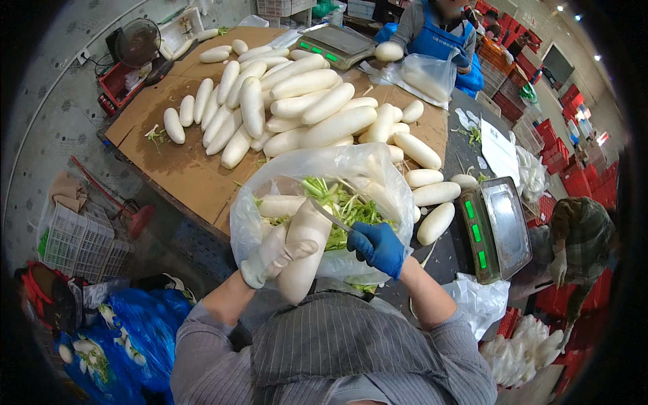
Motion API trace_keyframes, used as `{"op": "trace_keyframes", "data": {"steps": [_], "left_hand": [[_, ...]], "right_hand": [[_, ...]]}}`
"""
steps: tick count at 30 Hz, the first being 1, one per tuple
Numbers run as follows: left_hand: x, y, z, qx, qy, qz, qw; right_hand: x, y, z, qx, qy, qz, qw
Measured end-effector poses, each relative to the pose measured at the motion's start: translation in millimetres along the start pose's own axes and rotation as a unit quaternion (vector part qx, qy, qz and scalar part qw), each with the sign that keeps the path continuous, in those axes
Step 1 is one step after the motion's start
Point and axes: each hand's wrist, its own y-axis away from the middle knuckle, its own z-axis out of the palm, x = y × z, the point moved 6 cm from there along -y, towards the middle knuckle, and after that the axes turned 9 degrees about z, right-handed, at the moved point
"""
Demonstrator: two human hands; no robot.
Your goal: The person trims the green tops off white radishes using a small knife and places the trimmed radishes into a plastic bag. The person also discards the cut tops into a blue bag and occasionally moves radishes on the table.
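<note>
My left hand [278, 253], in a whitish glove, grips a large white radish [306, 248] that stands tilted in front of my apron. My right hand [375, 248], in a blue glove, is closed around a knife [330, 216]; its blade lies at the radish's upper end, close to the cut greens. Behind both hands an open clear plastic bag [324, 161] holds green leaf trimmings [359, 210] and another white radish [281, 206]. The knife's handle is hidden in my fist.
A heap of white radishes [298, 101] covers much of the cardboard-topped table [177, 167]. A digital scale [503, 228] stands at right, another scale [336, 43] at the back. Across the table, a person in a blue apron [439, 35] holds a radish and a plastic bag.
</note>
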Motion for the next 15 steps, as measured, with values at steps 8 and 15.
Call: {"op": "trace_keyframes", "data": {"steps": [8,15], "left_hand": [[2,5,-3,-0.013,-0.265,0.047,0.963],[27,19,-10,0.052,-0.215,0.166,0.961]], "right_hand": [[-4,-6,4,-0.053,-0.032,0.041,0.997],[43,0,9,-0.020,-0.001,0.217,0.976]]}}
